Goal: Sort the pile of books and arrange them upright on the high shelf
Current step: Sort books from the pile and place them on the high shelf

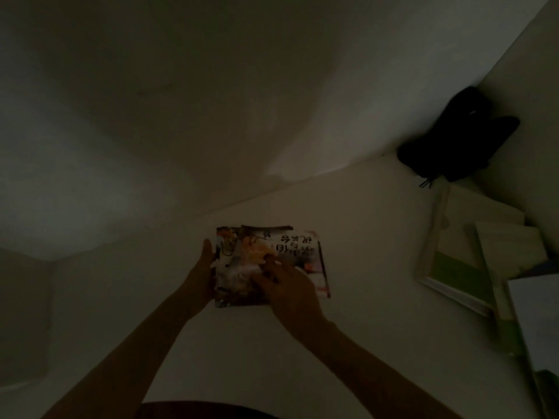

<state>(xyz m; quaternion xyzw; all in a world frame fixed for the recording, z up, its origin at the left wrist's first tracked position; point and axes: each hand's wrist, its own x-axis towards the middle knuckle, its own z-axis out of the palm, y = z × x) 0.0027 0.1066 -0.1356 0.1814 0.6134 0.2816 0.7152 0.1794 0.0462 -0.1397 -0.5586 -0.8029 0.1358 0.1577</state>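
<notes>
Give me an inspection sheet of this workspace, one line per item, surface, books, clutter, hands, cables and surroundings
Surface: pale shelf, dimly lit.
Job's things: small stack of illustrated books lying flat, fanned; pale and green books leaning or lying at right, none clearly upright.
Clutter: black bag in the far right corner.
Hands: left hand flat against the stack's left edge; right hand on top of it, fingers on the cover.
Cables: nothing seen for certain; thin dark cords hang from the bag.
Surroundings: pale walls, deep shadow.

Two hands, left hand [202, 275] and right hand [290, 290], at least two illustrated books [273, 261], several pale books [484, 267], one black bag [456, 137]
</notes>
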